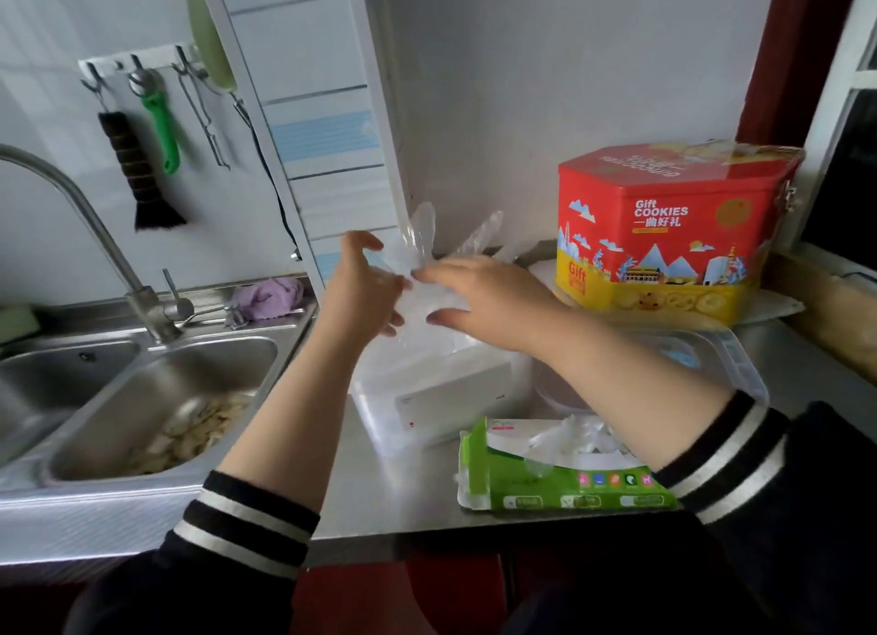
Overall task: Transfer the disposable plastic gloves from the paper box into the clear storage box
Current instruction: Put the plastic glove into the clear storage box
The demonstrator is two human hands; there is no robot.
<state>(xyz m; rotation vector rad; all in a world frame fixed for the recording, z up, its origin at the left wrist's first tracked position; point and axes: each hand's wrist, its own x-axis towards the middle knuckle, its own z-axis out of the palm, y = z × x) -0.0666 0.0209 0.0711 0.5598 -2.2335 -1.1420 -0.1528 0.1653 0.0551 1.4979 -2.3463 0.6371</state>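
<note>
Both hands meet on a bunch of thin, crinkled clear plastic gloves (422, 254), glove fingers splaying upward. Left hand (363, 292) grips the bunch from the left, fingers curled on the film. Right hand (484, 302) holds it from the right, fingers fairly flat; exact grip unclear through the film.

Directly beneath: clear storage box (379, 411), rectangular, translucent, with a white box inside. Nearer the person: green-and-white paper box (569, 485), top torn open, more filmy gloves (576, 437) bulging out. Beyond the right hand: red and yellow cookie tin (674, 235). All on a dull steel tabletop (379, 501). Left of the grip: stainless sink (156, 387).
</note>
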